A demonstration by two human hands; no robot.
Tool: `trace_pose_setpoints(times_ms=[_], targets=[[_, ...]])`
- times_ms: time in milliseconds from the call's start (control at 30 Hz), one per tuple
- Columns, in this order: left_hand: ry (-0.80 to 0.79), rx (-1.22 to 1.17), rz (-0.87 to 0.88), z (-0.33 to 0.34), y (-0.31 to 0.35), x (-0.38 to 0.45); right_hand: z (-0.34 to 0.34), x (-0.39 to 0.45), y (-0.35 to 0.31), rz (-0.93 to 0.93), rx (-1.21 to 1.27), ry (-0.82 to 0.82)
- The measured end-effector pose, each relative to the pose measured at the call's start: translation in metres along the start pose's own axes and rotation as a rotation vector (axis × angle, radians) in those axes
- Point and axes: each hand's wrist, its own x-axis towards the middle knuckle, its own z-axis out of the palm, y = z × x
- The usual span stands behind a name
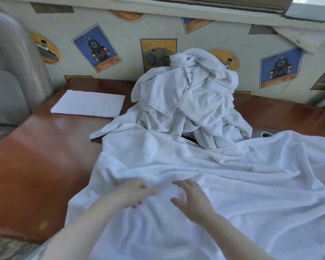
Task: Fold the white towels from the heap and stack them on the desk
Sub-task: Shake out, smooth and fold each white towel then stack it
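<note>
A large white towel (223,175) lies spread and wrinkled across the near half of the wooden desk (41,151), hanging over its front edge. My left hand (134,194) and my right hand (191,199) are side by side over the towel's near middle, fingers spread and relaxed, holding nothing. Whether they touch the cloth is unclear. Behind the towel rises the heap of crumpled white towels (188,94). One folded white towel (88,104) lies flat at the desk's back left.
A wall with train and ship poster prints (97,48) runs behind the desk. A grey padded chair back (13,68) stands at the left. A small dark round object (265,134) peeks out beside the heap on the right.
</note>
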Motion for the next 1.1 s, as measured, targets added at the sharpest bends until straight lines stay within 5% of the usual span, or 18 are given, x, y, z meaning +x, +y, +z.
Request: trace_pose_setpoints(times_ms=[100,200,333,433,500,633,733,833,933,1033,1100], targets=[[0.737,-0.216,0.086,-0.010,-0.010,0.012,0.026,0.026,-0.014,-0.111,-0.184,-0.060],[1.028,-0.090,-0.014,-0.023,-0.035,0.022,0.036,0.043,-0.015,-0.095,-0.328,-0.082],[0.760,-0.200,-0.291,-0.050,-0.058,0.031,0.011,0.066,-0.039,0.074,-0.227,-0.236],[0.466,-0.419,-0.344,-0.066,-0.060,0.036,0.003,0.093,-0.073,0.125,-0.026,0.096],[0.322,-0.509,-0.293,-0.072,-0.059,0.040,0.008,0.117,-0.100,0.010,0.041,0.206],[-0.207,-0.855,-0.111,-0.081,-0.075,0.038,0.040,0.160,-0.161,0.003,0.113,-0.081],[-0.512,-0.639,0.113,-0.087,-0.094,0.036,0.073,0.187,-0.196,0.189,-0.112,-0.149],[-0.542,-0.571,0.229,-0.100,-0.111,0.045,0.084,0.197,-0.206,0.253,-0.419,-0.120],[-0.419,-0.752,0.223,-0.124,-0.127,0.058,0.073,0.207,-0.196,0.217,-0.396,-0.048],[-0.096,-0.981,0.088,-0.139,-0.130,0.073,0.039,0.208,-0.185,0.533,0.474,0.035],[-0.040,-1.038,0.044,-0.138,-0.122,0.079,0.025,0.197,-0.185,0.641,1.158,0.011]])
